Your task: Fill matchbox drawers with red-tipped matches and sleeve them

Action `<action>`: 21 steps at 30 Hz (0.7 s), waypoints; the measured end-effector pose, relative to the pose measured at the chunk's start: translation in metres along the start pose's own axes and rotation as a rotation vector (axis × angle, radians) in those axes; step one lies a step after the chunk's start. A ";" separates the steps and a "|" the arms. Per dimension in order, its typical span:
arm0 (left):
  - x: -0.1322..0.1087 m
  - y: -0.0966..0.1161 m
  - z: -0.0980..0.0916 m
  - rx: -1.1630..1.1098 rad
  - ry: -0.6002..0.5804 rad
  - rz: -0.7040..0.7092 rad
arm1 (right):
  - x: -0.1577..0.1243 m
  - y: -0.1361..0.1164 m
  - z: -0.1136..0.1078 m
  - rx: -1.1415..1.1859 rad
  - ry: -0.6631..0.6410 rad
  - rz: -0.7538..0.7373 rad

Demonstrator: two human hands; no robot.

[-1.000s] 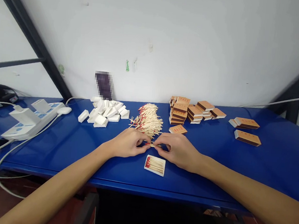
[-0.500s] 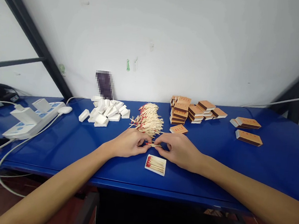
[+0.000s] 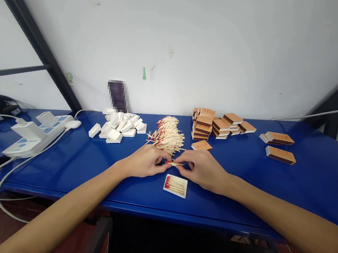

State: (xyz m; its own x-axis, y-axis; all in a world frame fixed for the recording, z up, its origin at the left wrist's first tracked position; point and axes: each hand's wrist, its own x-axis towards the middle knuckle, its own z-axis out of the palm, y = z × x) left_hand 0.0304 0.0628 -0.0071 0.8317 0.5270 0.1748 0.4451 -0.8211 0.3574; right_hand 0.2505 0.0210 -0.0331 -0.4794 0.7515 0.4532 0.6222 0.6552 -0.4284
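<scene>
Between my two hands lie a few matches, held level with their red heads to the left. My left hand pinches them at the head end with thumb and forefinger. At the plain end, the thumb and forefinger of my right hand close on the same matches. Just below my fingers, a white matchbox tray holds a layer of matches, heads to the left. A heap of loose matches spreads right behind my hands.
White empty trays are piled at the back left. Orange matchbox sleeves stand stacked behind my right hand, and two matchboxes lie farther right. A power strip with white cables sits at the left of the blue table.
Almost nothing has moved. Both hands keep their pinch on the matches, and the view has shifted very slightly.
</scene>
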 end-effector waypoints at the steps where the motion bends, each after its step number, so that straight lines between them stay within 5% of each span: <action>1: 0.000 0.000 0.000 0.001 -0.006 -0.004 | 0.000 0.000 0.000 0.002 0.002 0.001; 12: 0.000 0.003 0.000 -0.013 -0.010 -0.032 | 0.002 -0.003 0.000 0.015 0.054 0.021; 21: -0.007 0.014 -0.006 -0.193 0.024 0.023 | -0.008 -0.033 -0.017 0.139 0.074 0.118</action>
State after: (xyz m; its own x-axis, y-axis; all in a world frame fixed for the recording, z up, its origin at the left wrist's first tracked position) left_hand 0.0286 0.0490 0.0025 0.8316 0.5157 0.2061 0.3524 -0.7769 0.5218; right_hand 0.2443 -0.0075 -0.0097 -0.3581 0.8196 0.4472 0.5773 0.5708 -0.5839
